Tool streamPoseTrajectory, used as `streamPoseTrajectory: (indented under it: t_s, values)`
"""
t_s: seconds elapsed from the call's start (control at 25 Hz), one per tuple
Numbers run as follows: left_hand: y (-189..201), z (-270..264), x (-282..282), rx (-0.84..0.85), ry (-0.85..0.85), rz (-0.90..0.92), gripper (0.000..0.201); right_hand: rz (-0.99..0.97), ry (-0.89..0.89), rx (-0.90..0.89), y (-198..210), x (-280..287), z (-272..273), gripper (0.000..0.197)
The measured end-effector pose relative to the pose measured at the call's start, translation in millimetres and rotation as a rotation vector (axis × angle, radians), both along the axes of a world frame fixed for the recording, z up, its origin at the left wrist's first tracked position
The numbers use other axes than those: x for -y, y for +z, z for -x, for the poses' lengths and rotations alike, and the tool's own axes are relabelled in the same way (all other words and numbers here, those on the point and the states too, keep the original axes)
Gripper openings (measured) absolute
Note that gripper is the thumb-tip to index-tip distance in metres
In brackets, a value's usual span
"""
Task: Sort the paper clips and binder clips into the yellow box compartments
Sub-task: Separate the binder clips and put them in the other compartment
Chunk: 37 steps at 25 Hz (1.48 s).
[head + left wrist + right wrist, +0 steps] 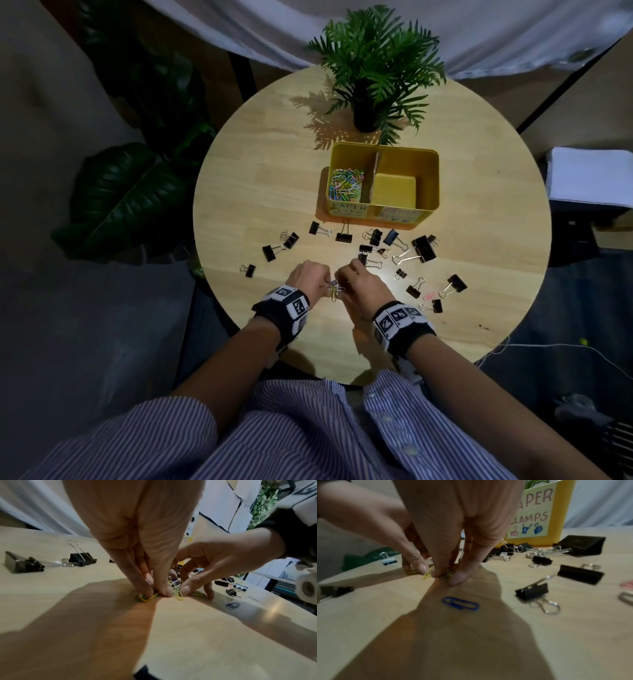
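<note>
hands meet at lower centre of frame: left hand [306,276] and right hand [356,281] both pinch paper clips [334,287] on desk [253,178], fingers curled

From above, we look down at the table [260,178]; both wrist views skim it closely toward 12 o'clock, sharing the clips [176,593].

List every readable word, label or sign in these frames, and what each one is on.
"APER" over "CLAMPS", first letter hidden by the right hand: hand-lettered label on the yellow box, above three clip drawings.
"PAPER": other label on the box front; its second line is too blurred.
Wristband markers: patterns only, no text.
</note>
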<state>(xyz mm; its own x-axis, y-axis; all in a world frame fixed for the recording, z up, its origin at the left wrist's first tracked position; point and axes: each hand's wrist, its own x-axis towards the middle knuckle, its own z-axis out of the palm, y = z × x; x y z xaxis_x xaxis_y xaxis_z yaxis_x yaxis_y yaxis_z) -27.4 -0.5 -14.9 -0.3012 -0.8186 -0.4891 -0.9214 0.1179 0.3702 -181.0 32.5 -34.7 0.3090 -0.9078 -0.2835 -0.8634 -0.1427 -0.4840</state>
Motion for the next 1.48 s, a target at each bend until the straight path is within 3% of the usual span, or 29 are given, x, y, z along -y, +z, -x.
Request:
streamPoseTrajectory:
  t_s: [0.16, 0.28, 0.44, 0.6, 0.68, 0.76, 0.88, 1.0, 1.04, 1.12, 1.2, 1.24, 1.32, 1.4, 1.48]
  values:
    - [-3, 0, 0, 0.013, -0.034, -0.055, 0.010, -0.016, 0.026, 0.008, -3, 6, 2, 0.008]
    - [-7, -5, 7, -0.055, 0.004, -0.094, 0.009, -0.068, 0.004, 0.045, 0, 17, 13, 0.012]
    - [-6, -17, 15, -0.355, 0.251, -0.144, 0.010, 0.002, -0.160, 0.261, 27, 28, 39, 0.015]
    - [21, -3, 39, -0.701, 0.578, -0.117, 0.016, 0.234, -0.404, 0.491, 80, 89, 34, 0.003]
    - [51, 12, 63, -0.813, 0.652, -0.022, 0.011, 0.288, -0.449, 0.509, 98, 132, 24, 0.005]
    - [84, 27, 92, -0.859, 0.645, 0.103, 0.010, 0.225, -0.462, 0.407, 106, 161, 21, 0.011]
    - [109, 36, 119, -0.658, 0.456, 0.260, 0.027, 0.308, -0.539, 0.208, 103, 160, 34, 0.017]
    - [92, 21, 93, -0.315, 0.229, 0.270, 0.025, 0.410, -0.317, 0.176, 92, 113, 47, 0.011]
    - [80, 13, 77, -0.197, 0.161, 0.209, 0.031, 0.329, -0.170, 0.162, 85, 93, 49, 0.011]
    - [55, -1, 45, 0.034, 0.005, 0.043, 0.064, 0.082, 0.090, 0.075, 67, 54, 49, 0.017]
    - [34, -7, 27, 0.142, -0.104, -0.052, 0.091, -0.081, 0.206, -0.041, 45, 28, 44, 0.027]
    - [27, -7, 24, 0.135, -0.139, -0.061, 0.091, -0.135, 0.216, -0.093, 37, 21, 40, 0.030]
    - [17, -4, 20, 0.074, -0.157, -0.041, 0.066, -0.195, 0.198, -0.139, 22, 15, 34, 0.030]
    - [10, -2, 14, 0.014, -0.097, -0.037, 0.037, -0.212, 0.154, -0.121, 11, 12, 29, 0.028]
    - [6, -1, 8, -0.051, -0.014, -0.085, 0.025, -0.214, 0.068, -0.033, 6, 11, 26, 0.029]
